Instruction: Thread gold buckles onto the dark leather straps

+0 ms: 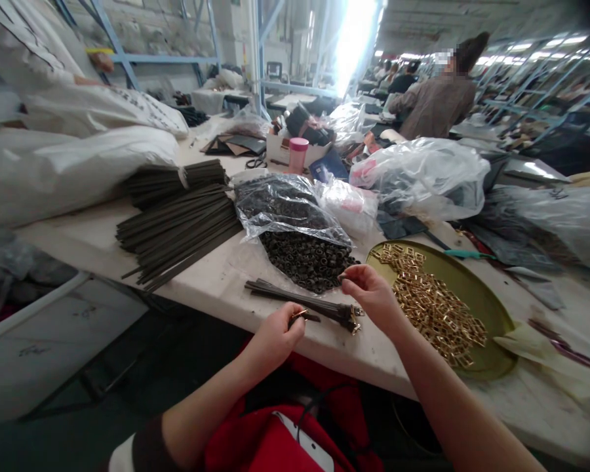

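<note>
My left hand [274, 337] is closed on a dark strap with a gold buckle at its end, above the table's front edge. My right hand [371, 295] pinches a small dark loop at the edge of the pile of black loops [305, 259], which spills from a clear plastic bag [288, 203]. Between my hands lies a small bundle of dark straps with gold buckles [307, 299]. Right of my right hand, a greenish oval tray [496, 328] holds a heap of gold buckles [435, 308]. More dark straps [181, 223] lie stacked at the left.
White sacks [88, 170] cover the table's left side. A pink-lidded jar [298, 155], a white box [275, 149] and plastic bags [423, 174] stand behind the pile. A teal-handled tool [467, 254] lies beyond the tray. Other people [437, 98] are in the background.
</note>
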### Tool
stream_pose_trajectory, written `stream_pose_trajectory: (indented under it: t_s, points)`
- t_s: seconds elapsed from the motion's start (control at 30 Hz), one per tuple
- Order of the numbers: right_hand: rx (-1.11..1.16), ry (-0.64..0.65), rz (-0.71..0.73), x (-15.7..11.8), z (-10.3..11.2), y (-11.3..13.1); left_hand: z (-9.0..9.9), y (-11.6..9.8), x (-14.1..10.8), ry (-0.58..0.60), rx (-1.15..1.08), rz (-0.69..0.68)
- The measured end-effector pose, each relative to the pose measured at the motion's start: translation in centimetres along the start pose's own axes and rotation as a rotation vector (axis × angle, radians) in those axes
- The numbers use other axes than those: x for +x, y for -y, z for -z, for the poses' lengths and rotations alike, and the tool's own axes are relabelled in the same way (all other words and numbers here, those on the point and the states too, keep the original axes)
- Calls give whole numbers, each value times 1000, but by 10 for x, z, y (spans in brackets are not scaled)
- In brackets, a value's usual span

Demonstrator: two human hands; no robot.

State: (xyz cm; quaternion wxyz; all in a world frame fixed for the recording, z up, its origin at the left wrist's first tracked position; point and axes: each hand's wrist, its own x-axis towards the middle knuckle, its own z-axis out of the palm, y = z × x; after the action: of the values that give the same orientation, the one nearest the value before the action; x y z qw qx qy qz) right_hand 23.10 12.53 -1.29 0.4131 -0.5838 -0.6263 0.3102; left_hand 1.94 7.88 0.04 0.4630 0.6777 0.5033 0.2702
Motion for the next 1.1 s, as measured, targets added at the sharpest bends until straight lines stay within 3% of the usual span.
stream_pose_trajectory:
  t_s: [0.1, 0.2, 0.33, 0.73, 0.97, 1.1]
  points:
    - [429, 66, -186, -30, -11, 29, 3, -9, 2, -45, 11, -33]
    - [612, 30, -291, -52, -27, 42, 1, -11, 5, -100, 54, -43]
    - [744, -102, -341, -65, -46, 42, -4, -6, 4, -168, 97, -35]
    - [330, -242, -89, -80, -59, 43, -5, 0, 2, -183, 175, 22]
    - [290, -258, -133, -77, -61, 37, -4, -2, -3, -130, 151, -32]
    - [194, -273, -86, -77, -61, 35, -1, -6, -6, -107, 257, -18]
